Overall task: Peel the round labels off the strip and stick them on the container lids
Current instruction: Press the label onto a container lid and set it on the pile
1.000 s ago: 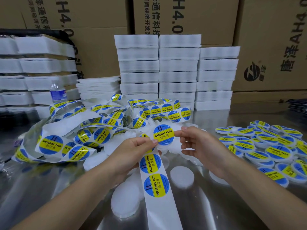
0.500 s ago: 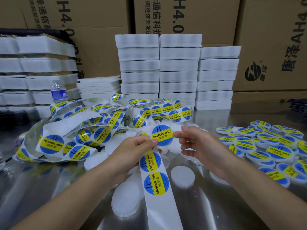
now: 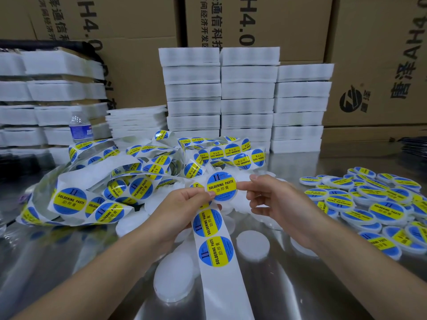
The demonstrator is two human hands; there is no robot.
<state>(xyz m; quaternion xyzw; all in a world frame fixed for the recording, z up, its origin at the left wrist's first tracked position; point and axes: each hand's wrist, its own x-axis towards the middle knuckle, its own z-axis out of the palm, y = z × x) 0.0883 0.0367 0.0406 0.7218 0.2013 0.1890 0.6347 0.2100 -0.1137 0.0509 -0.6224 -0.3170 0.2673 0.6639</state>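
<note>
Pinching the right edge of a round blue-and-yellow label point(image 3: 221, 186) between thumb and forefinger, the right hand point(image 3: 277, 204) holds it up above the metal table point(image 3: 300, 296). The left hand point(image 3: 182, 204) grips the white strip point(image 3: 221, 287) near its top, its thumb touching the label's left edge. Bare white lids point(image 3: 253, 244) lie under the hands. Labelled lids point(image 3: 381, 209) are heaped at the right, and a tangled heap of strip point(image 3: 97, 172) lies at the left.
</note>
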